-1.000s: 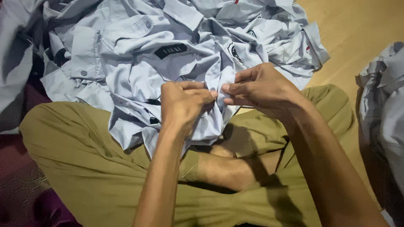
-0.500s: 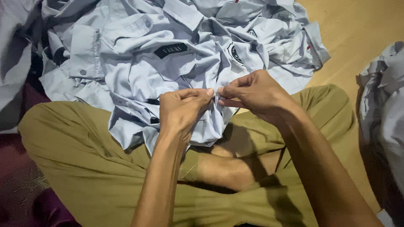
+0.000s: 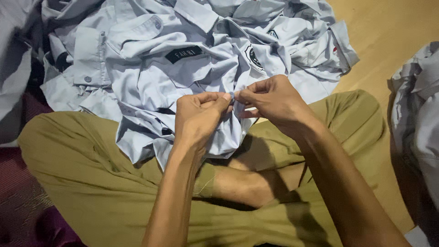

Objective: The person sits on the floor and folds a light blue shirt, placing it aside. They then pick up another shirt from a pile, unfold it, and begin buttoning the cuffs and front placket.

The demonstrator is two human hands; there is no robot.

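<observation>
The floor is made of light brown wood. A big pile of pale blue shirts lies on it, all crumpled, one over another. Some of the shirts have buttons and dark patches. The person sits cross-legged on the floor in olive trousers. Another heap of grey-blue cloth lies at the right. A dark purple mat covers the floor at the left.
</observation>
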